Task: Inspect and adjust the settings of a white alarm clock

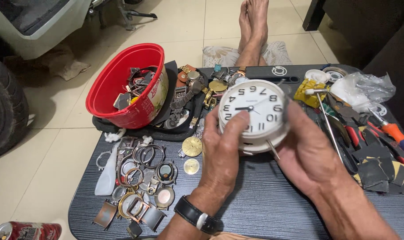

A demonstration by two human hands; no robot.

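Both hands' grip closed on white clock (254, 111), red tub (122, 84) holding watch parts (135, 84)

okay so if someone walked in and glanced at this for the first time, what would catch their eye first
Most likely the white round alarm clock, held upside down at the centre over the dark table between the left hand and right hand. Next, the bright red tub of watch parts at the table's far left. In front of it lies a scatter of watch cases and rings; pliers and screwdrivers crowd the right side.
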